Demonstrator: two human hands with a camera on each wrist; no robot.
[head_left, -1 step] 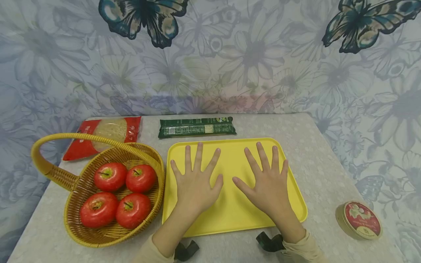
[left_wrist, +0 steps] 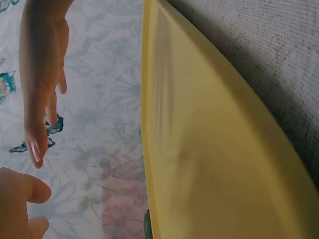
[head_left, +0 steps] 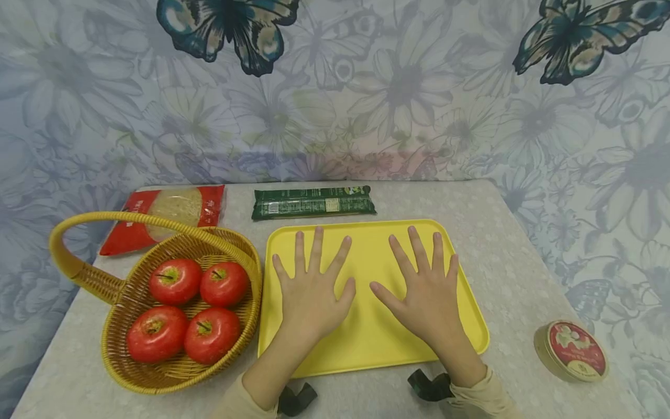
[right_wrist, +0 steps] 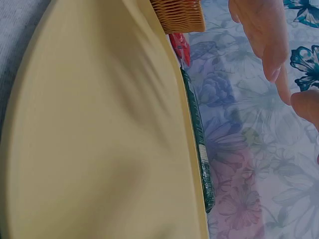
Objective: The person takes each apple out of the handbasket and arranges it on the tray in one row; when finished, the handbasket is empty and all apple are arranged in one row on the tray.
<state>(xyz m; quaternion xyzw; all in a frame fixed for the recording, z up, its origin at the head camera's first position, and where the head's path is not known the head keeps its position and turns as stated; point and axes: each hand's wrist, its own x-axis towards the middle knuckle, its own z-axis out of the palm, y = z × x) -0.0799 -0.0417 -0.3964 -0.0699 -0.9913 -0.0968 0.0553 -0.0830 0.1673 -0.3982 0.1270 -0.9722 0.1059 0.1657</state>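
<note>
Both hands hover palm down above a yellow tray (head_left: 366, 355), their fingers straight and spread wide. My left hand (head_left: 314, 297) is over the tray's left half, my right hand (head_left: 426, 297) over its right half, thumbs pointing toward each other. Neither one holds anything. In the left wrist view the tray's bare surface (left_wrist: 209, 139) lies well apart from the fingers. Soft hand shadows fall on the tray (right_wrist: 124, 124) in the right wrist view. Close by the left hand stands a yellow wicker basket (head_left: 117, 361) with several red apples (head_left: 211, 334) in it.
Behind the tray lies a long dark green packet (head_left: 314, 202). A red bag with a clear window (head_left: 131, 233) lies behind the basket, whose tall handle (head_left: 78, 273) arches up at left. A round red-topped tin (head_left: 576, 352) stands at the table's right.
</note>
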